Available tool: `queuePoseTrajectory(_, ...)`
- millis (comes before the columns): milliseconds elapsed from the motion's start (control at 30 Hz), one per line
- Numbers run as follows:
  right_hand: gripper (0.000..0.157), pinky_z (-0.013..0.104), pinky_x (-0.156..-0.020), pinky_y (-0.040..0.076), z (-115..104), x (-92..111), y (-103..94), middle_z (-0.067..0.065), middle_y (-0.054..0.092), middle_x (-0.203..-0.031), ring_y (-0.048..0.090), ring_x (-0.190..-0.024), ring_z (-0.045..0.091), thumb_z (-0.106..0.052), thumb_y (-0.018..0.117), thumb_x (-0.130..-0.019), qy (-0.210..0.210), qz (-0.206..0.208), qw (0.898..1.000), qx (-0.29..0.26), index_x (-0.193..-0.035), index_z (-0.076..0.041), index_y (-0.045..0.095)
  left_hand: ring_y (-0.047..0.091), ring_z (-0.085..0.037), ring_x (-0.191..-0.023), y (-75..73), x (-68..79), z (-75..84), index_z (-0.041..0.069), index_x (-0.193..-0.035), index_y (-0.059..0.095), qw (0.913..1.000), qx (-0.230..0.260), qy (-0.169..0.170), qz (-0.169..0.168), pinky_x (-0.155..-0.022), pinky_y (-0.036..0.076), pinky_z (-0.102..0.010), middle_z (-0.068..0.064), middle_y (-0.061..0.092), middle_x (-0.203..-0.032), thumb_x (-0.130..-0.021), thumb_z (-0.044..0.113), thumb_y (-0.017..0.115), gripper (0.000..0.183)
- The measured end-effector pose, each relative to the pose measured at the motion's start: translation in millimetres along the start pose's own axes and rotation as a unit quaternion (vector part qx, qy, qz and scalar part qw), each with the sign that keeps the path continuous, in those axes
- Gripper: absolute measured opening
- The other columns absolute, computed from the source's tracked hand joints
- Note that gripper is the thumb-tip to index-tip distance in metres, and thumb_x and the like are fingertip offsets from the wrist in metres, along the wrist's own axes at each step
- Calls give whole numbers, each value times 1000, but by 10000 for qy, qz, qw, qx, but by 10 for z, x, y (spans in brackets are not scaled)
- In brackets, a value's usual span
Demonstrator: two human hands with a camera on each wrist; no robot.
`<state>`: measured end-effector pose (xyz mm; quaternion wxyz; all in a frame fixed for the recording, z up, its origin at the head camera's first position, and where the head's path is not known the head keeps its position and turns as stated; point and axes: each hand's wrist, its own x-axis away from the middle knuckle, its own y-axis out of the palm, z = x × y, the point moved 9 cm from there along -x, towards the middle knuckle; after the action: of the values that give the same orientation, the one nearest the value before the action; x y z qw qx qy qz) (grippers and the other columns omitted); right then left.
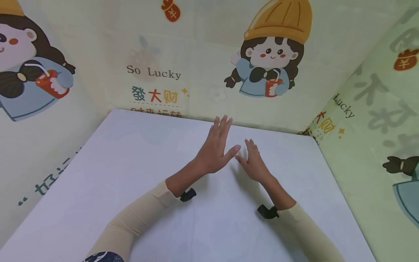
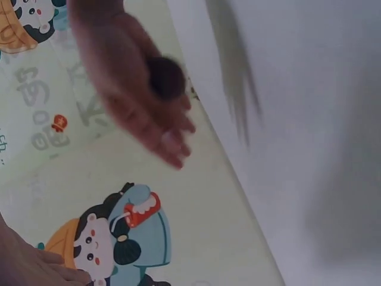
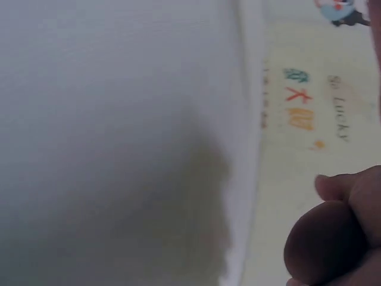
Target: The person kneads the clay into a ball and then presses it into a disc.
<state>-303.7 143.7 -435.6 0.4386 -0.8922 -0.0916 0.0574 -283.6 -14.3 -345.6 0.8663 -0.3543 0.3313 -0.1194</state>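
In the head view my left hand point(image 1: 212, 153) is raised over the white table, its fingers straight and the thumb out to the right. Its edge also shows in the left wrist view point(image 2: 30, 265). My right hand point(image 1: 253, 163), just to the right, has its thumb apart and its fingertips foreshortened. In the right wrist view, its fingers lie around a dark, ball-like round thing point(image 3: 324, 244), which the left wrist view also shows against the palm side. From the head the right hand hides this thing, and its exact kind cannot be told.
The white tabletop point(image 1: 157, 145) spreads under both arms. Pale walls printed with cartoon girls point(image 1: 268, 65) and lettering stand behind it and along both sides. A small black device point(image 1: 188, 194) sits at the left wrist, and another black device point(image 1: 267, 211) at the right.
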Motion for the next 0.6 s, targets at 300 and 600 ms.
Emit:
queuePoseTrajectory(300, 78, 74, -118, 10, 332, 180, 319, 42, 10, -164, 6, -151, 62, -26, 64, -106, 293, -611, 9898, 1253, -158, 16, 23, -4, -31, -161, 50, 54, -307, 6, -169, 12, 9970, -374, -587, -352, -128, 7, -49, -16, 8, -175, -108, 52, 47, 84)
queuePoseTrajectory(600, 82, 73, -119, 2, 261, 116, 146, 39, 8, -167, 2, -153, 60, -46, 49, -110, 176, -332, 9945, 977, -161, 12, 21, -1, -33, -161, 33, 97, -505, 5, -168, 14, 9943, -524, -844, -389, -127, 10, -49, -18, 11, -174, -108, 53, 46, 83)
